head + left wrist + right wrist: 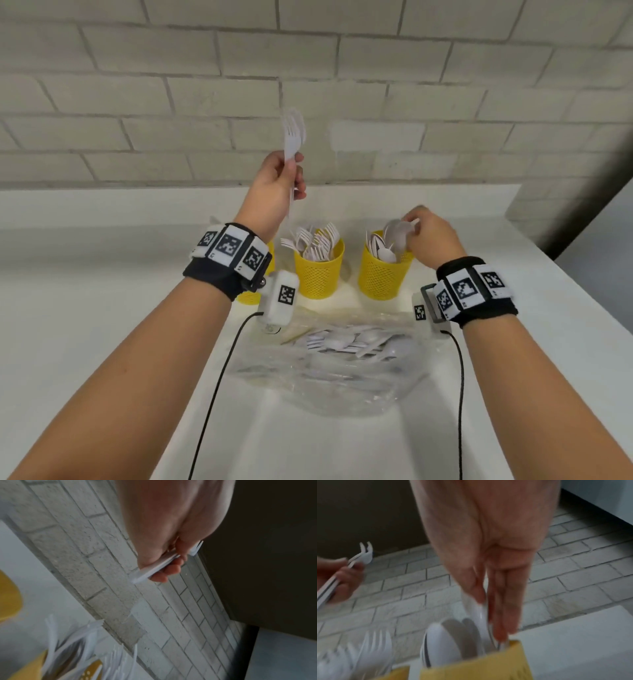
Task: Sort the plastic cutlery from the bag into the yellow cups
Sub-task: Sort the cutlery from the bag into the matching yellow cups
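My left hand (291, 178) is raised above the cups and grips a few white plastic forks (293, 137) upright by their handles; the left wrist view shows the fork handles (154, 566) between my thumb and fingers. My right hand (416, 228) is at the right yellow cup (382, 277) and pinches white spoons (397, 229) over its mouth; the spoons (479, 609) sit between my fingertips. The middle yellow cup (318, 277) holds forks. A third yellow cup (248, 296) is mostly hidden behind my left wrist. The clear bag (329, 370) with cutlery lies in front.
A white counter (102, 291) carries everything and ends at a grey brick wall (205, 85) behind the cups. The counter's right edge (565, 291) runs diagonally past my right wrist. Black cables (219, 377) hang from both wrist cameras.
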Tool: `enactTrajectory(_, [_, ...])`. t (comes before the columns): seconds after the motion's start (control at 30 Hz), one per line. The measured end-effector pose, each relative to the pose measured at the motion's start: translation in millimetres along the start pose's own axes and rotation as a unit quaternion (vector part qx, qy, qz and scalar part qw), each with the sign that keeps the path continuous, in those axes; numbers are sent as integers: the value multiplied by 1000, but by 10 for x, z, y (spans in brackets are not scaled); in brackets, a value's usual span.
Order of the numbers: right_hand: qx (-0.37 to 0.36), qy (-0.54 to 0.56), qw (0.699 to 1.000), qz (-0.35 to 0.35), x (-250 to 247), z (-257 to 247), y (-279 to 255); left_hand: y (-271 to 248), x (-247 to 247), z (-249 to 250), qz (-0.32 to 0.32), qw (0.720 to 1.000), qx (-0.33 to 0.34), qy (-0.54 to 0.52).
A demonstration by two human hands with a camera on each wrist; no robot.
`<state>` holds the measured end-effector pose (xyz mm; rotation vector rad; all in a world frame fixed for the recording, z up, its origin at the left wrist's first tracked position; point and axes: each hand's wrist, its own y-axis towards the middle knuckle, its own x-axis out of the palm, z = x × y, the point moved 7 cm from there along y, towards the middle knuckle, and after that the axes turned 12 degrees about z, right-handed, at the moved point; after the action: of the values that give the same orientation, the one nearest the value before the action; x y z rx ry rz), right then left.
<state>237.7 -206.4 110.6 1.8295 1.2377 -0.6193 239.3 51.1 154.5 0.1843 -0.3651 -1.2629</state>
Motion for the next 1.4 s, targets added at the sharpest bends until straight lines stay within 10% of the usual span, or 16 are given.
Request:
enactTrajectory(0.1, [-5,-47,994,-99,166,-7,-135,74,145,-103,-22,1000,3,11])
enactTrajectory(0.63, [-16,-53,982,-180,209,-58,-129,-17,330,-567,-89,982,-27,167])
enactTrajectory(0.7, [-23,-69,980,-185,234,-62,-126,-5,368,-570,-122,952,14,281])
enactTrajectory(0.87, [-39,-139,964,-223,327,-91,-208,-119,418,-736,-190,770,64,605])
enactTrajectory(1.2, [-85,-37,986,-138,-321,-497,-326,-720,460,212,-168,887,168,397])
enactTrajectory(1.4, [-115,9,969,-220,-482,-680,-754,-1622,668,-185,-397,746,85,527])
